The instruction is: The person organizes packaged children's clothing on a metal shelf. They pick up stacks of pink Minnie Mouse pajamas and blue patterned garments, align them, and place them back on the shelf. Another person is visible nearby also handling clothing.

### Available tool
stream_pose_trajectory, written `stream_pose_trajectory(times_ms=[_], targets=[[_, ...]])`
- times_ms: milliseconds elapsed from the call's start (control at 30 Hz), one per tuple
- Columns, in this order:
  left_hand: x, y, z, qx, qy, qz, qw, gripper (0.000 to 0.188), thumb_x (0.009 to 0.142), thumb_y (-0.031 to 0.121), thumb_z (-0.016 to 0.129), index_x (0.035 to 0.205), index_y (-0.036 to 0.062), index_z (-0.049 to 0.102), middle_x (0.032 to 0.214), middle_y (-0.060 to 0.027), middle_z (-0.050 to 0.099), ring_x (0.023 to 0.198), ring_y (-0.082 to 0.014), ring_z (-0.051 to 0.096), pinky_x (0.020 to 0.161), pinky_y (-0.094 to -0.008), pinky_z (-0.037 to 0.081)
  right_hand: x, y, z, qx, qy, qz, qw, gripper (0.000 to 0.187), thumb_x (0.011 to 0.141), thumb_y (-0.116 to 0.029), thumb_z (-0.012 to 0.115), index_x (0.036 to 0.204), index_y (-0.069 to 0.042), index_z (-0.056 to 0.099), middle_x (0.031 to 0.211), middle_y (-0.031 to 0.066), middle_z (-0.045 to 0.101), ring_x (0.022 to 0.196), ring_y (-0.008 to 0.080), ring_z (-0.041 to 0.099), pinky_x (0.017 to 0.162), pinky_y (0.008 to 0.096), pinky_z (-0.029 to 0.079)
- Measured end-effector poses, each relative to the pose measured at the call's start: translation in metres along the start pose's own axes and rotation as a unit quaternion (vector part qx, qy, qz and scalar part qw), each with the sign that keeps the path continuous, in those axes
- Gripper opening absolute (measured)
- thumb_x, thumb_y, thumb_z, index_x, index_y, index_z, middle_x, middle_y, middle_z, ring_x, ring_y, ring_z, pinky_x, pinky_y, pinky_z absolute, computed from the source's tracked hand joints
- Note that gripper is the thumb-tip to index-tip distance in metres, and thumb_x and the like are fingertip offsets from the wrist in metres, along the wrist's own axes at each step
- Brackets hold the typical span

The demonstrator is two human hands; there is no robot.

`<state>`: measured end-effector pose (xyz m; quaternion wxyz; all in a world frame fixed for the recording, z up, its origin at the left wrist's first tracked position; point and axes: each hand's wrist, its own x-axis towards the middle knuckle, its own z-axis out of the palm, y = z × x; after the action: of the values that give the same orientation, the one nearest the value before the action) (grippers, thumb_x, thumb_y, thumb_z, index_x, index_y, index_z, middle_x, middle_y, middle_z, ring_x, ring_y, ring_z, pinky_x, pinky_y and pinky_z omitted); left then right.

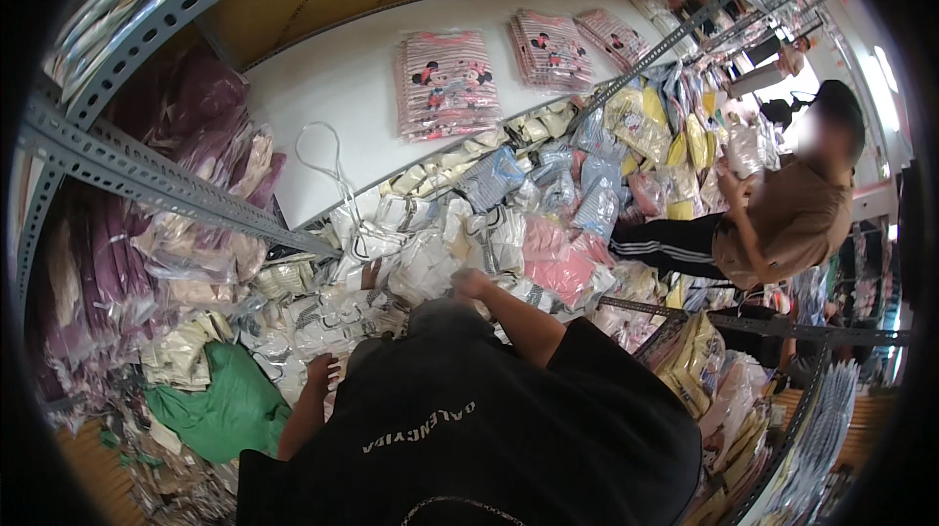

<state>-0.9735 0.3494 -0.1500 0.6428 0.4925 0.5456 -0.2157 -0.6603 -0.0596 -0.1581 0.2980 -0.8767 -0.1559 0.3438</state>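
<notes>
My left hand [323,370] is at the near edge of a heap of white garments in clear plastic bags [323,321]. Its fingers are loosely spread and I see nothing in them. Farther right, my right hand [471,284] reaches to a crumpled clear-bagged white garment [421,272] and seems to touch it. Blur smears those fingertips, so their grip is unclear. A bagged pink garment [553,267] lies just right of this hand. Beside my left forearm is a green plastic bag [223,404].
A white shelf [333,76] bears stacks of bagged pink striped shirts [448,86] and a white cord loop [318,150]. Purple bagged garments [108,272] fill the left, behind a grey metal post [176,174]. A person in a brown shirt [792,218] stands at the right.
</notes>
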Motion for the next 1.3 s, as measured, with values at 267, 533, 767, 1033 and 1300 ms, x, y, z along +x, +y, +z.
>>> stream_pose_trajectory(times_ms=[267, 533, 767, 1033, 1300], targets=[[-0.005, 0.001, 0.005, 0.048, -0.039, 0.034, 0.997, 0.039, 0.090, 0.036, 0.059, 0.119, 0.0106, 0.055, 0.109, -0.0068, 0.064, 0.088, -0.0220, 0.064, 0.069, -0.0380, 0.048, 0.005, 0.041, -0.001, 0.101, -0.097, 0.059, 0.988, 0.051, 0.087, -0.056, 0.056, 0.101, -0.008, 0.069, 0.098, 0.0097, 0.068, 0.081, 0.0218, 0.065, 0.063, 0.0374, 0.050], [-0.040, 0.266, 0.149, 0.036, -0.244, 0.165, 0.955, 0.057, 0.099, 0.050, 0.042, 0.141, 0.0113, 0.038, 0.136, -0.0101, 0.054, 0.116, -0.0236, 0.054, 0.093, -0.0411, 0.043, 0.113, -0.021, -0.211, 0.417, 0.348, 0.058, 0.838, 0.066, 0.088, -0.058, 0.058, 0.113, 0.002, 0.064, 0.107, 0.0115, 0.066, 0.096, 0.0183, 0.059, 0.080, 0.0303, 0.045], [0.027, 0.534, 0.333, 0.049, -0.057, 0.303, 0.950, 0.077, 0.089, 0.058, 0.057, 0.143, 0.0066, 0.037, 0.140, -0.0112, 0.048, 0.127, -0.0286, 0.045, 0.103, -0.0456, 0.038, 0.221, -0.113, -0.386, 0.489, 0.183, 0.019, 0.853, 0.122, 0.071, -0.063, 0.074, 0.152, -0.001, 0.007, 0.147, 0.0262, 0.034, 0.128, 0.0339, 0.046, 0.100, 0.0439, 0.043], [0.080, 0.584, 0.442, 0.042, -0.254, 0.176, 0.950, 0.065, 0.088, 0.060, 0.057, 0.129, 0.0103, 0.054, 0.113, -0.0122, 0.065, 0.100, -0.0258, 0.065, 0.084, -0.0415, 0.055, 0.317, -0.057, -0.358, 0.504, 0.128, -0.023, 0.854, 0.111, 0.077, -0.058, 0.069, 0.148, 0.008, 0.014, 0.140, 0.0273, 0.043, 0.123, 0.0303, 0.052, 0.102, 0.0360, 0.044], [0.050, 0.534, 0.362, -0.046, -0.204, 0.180, 0.961, 0.049, 0.090, 0.055, 0.057, 0.113, 0.0116, 0.057, 0.082, -0.0066, 0.064, 0.053, -0.0205, 0.060, 0.043, -0.0332, 0.050, 0.303, -0.118, -0.317, 0.490, 0.037, -0.081, 0.867, 0.112, 0.075, -0.060, 0.067, 0.149, 0.006, 0.015, 0.148, 0.0262, 0.035, 0.137, 0.0329, 0.037, 0.113, 0.0360, 0.029]])
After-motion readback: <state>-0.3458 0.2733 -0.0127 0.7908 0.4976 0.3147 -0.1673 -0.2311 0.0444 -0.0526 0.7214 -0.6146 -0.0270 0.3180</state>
